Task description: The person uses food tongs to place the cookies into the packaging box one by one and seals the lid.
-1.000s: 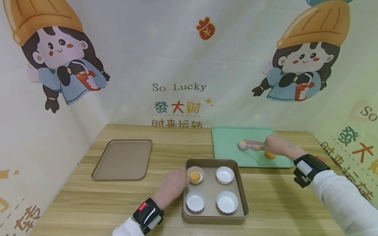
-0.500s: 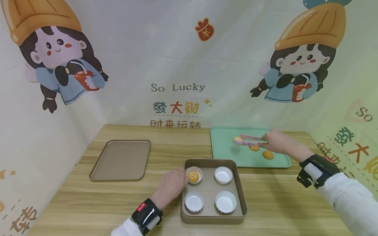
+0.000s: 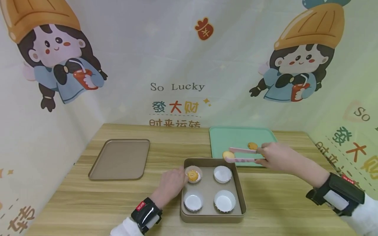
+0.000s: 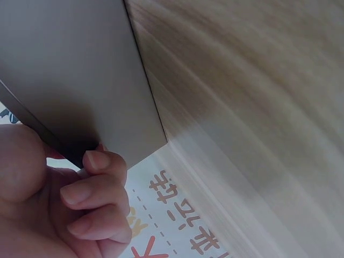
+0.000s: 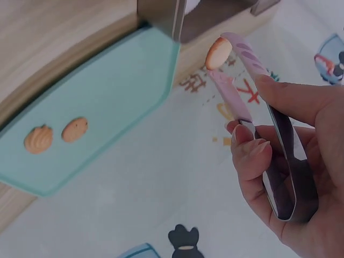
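Four paper cups are held in the deep tin, whose left wall is grasped by the left hand. Tongs are squeezed by the right hand; near the tin's far right corner, a pale biscuit is pinched between their tips. Beyond, two other biscuits are borne by the green tray.

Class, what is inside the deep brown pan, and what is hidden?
Inside the deep pan stand four paper cups; the far-left one holds a cookie. The pan floor beneath the cups and the cookie's underside are covered.
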The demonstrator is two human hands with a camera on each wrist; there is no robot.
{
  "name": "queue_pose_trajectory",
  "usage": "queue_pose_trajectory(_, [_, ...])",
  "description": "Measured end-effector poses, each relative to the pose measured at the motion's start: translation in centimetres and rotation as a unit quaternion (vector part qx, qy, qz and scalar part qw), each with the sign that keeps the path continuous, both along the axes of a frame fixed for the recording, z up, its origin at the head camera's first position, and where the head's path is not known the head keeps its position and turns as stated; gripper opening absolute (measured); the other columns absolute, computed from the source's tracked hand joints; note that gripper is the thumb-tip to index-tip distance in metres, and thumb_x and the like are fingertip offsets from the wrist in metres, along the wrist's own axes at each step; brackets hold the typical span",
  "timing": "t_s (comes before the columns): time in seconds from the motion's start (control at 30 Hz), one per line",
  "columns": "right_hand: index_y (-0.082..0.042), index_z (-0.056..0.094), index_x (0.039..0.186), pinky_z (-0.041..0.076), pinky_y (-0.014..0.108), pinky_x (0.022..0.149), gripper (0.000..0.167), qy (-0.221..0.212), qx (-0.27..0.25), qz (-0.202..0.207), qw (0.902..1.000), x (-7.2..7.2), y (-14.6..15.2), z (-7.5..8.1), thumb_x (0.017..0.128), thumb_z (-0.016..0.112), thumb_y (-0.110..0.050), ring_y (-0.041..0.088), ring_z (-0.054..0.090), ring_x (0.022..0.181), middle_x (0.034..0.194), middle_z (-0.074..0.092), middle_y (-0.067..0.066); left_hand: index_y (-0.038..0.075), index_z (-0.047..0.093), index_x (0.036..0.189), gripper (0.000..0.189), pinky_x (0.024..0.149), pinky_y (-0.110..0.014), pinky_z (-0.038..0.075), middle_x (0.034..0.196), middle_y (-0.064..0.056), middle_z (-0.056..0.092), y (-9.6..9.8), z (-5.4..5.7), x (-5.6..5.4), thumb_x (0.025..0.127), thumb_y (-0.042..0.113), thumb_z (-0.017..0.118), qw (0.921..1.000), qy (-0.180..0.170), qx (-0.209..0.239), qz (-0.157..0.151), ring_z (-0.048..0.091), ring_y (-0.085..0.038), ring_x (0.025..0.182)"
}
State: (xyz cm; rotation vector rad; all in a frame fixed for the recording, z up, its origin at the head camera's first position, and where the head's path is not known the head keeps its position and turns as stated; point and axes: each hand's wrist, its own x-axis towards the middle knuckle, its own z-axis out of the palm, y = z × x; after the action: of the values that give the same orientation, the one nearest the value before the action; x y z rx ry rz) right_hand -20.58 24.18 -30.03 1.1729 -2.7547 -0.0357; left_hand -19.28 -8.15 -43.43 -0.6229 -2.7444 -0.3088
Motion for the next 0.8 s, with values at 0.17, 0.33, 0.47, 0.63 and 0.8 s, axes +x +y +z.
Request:
queue_pose_trajectory(0.17, [-0.005,0.060,0.072,0.036,0.023,0.045,0.017,-0.002,-0.001,0.022,0.9997,0.9,-0.8,-1.3,0.074,0.073,-0.016,0.006,0.040,0.050,0.061,0.042,-0.006,0.006,0.040,0.067,0.026,0.034,-0.023,0.029,0.052,0.002,0.031,0.0,0.2,0.1,0.084,0.016,0.056,1.0000,-0.004,0.001,0.004,0.033,-0.010,0.041])
queue_pose_trajectory(0.33, [-0.009,0.057,0.067,0.038,0.025,0.046,0.020,-0.020,0.013,0.026,0.9994,1.1,-1.5,-2.8,0.076,0.072,-0.018,0.006,0.039,0.049,0.060,0.041,-0.007,0.006,0.041,0.068,0.025,0.035,-0.024,0.030,0.053,0.001,0.032,0.1,0.3,0.1,0.085,0.017,0.055,0.9997,-0.022,0.001,0.008,0.034,-0.011,0.042])
queue_pose_trajectory(0.47, [-0.009,0.056,0.067,0.035,0.023,0.043,0.021,-0.035,0.005,0.024,0.9991,0.9,-1.9,-3.6,0.076,0.072,-0.018,0.006,0.039,0.049,0.060,0.040,-0.007,0.005,0.042,0.068,0.025,0.035,-0.024,0.031,0.053,0.001,0.033,0.0,0.2,0.1,0.085,0.018,0.055,0.9995,-0.031,0.003,0.008,0.034,-0.012,0.043])
queue_pose_trajectory(0.63, [-0.008,0.057,0.067,0.033,0.024,0.043,0.020,-0.034,0.007,0.017,0.9993,0.5,-2.2,-4.0,0.075,0.072,-0.018,0.006,0.037,0.048,0.060,0.040,-0.006,0.006,0.041,0.068,0.025,0.035,-0.025,0.031,0.054,0.001,0.033,0.0,0.3,0.1,0.085,0.017,0.055,0.9994,-0.032,0.005,0.009,0.035,-0.012,0.043])
queue_pose_trajectory(0.8, [-0.006,0.059,0.069,0.033,0.024,0.042,0.019,-0.047,0.011,0.005,0.9988,0.4,-2.5,-4.2,0.075,0.072,-0.018,0.007,0.036,0.048,0.061,0.040,-0.005,0.005,0.042,0.068,0.025,0.035,-0.024,0.031,0.054,0.001,0.033,0.0,0.3,0.1,0.085,0.017,0.055,0.9997,-0.025,0.001,0.007,0.035,-0.012,0.043])
